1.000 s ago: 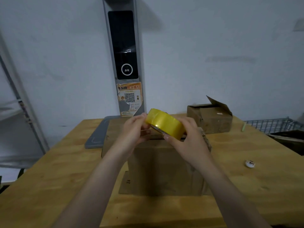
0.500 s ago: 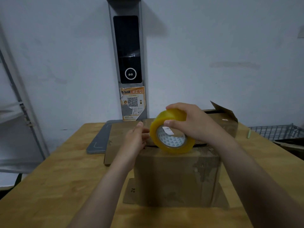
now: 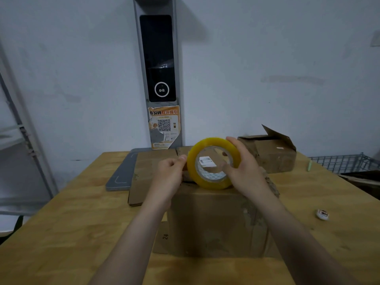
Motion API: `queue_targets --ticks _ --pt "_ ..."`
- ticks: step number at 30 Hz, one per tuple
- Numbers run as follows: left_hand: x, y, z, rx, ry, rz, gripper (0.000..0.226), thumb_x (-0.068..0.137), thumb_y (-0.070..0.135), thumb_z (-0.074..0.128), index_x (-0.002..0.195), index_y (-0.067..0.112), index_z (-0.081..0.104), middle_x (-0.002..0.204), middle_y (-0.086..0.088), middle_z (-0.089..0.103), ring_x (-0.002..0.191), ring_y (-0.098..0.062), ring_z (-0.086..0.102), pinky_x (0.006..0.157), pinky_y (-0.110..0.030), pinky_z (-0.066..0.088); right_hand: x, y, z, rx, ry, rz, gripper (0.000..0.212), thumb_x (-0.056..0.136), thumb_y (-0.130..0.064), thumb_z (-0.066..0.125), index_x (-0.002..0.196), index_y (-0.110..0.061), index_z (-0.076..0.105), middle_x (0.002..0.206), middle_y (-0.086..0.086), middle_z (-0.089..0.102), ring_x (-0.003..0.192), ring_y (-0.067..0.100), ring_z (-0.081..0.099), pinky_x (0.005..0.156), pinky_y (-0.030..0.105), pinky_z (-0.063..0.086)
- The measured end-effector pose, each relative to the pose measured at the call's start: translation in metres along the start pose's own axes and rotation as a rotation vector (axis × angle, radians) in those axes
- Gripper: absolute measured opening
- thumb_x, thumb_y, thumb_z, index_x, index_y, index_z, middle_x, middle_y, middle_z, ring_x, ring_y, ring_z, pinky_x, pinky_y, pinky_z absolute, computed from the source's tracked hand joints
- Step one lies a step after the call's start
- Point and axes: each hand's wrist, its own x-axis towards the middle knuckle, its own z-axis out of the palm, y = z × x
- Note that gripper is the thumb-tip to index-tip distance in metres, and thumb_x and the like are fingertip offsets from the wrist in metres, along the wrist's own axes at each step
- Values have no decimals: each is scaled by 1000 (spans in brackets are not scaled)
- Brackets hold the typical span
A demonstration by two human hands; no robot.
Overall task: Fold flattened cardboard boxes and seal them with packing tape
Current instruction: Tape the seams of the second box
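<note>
A folded brown cardboard box (image 3: pixel 211 221) stands upright on the wooden table (image 3: pixel 61 233) in front of me. Above its top edge my right hand (image 3: pixel 244 171) grips a yellow roll of packing tape (image 3: pixel 193 161), held on edge with its hollow core facing me. My left hand (image 3: pixel 170 171) sits at the roll's left rim with thumb and fingertips pinched together against the tape's outer surface. Whether a loose tape end is between those fingers cannot be made out.
Flattened cardboard (image 3: pixel 148 167) lies behind the box on a grey pad (image 3: pixel 121 177). A second box with open flaps (image 3: pixel 275 153) stands at the back right. A small round white item (image 3: pixel 322 214) lies on the right. A wire basket (image 3: pixel 343 161) and a grey kiosk post (image 3: pixel 158 70) stand behind.
The right hand turned the roll from flat to on edge and now holds it from the right side. The left hand rose to the roll's left rim.
</note>
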Motion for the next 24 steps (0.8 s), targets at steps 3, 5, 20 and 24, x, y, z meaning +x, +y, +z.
queue_targets --ticks 3,5,20,24 --pt "-2 2 1 -39 20 -17 45 103 47 52 83 13 73 91 -13 76 102 -32 71 99 -51 55 3 -5 2 36 51 -112 61 96 3 60 143 -36 49 141 -15 49 128 0 47 107 23 45" --pt "-4 3 1 -30 8 -10 48 103 50 52 83 13 75 79 -2 77 94 -25 72 98 -47 56 4 -7 5 0 55 -170 64 95 7 57 138 -41 50 138 -14 48 120 -10 46 95 8 44" --pt "3 -4 2 107 -12 77 27 105 30 47 97 15 68 93 -12 67 88 -20 64 99 -55 54 2 8 7 82 35 -122 59 100 -9 61 145 -44 45 144 -17 48 133 5 46 113 35 44" --pt "0 -10 5 285 22 154 36 109 35 33 103 17 64 87 8 56 77 -3 50 75 -30 49 2 10 8 102 48 -126 60 99 -12 63 145 -46 46 144 -19 49 131 2 49 108 31 48"
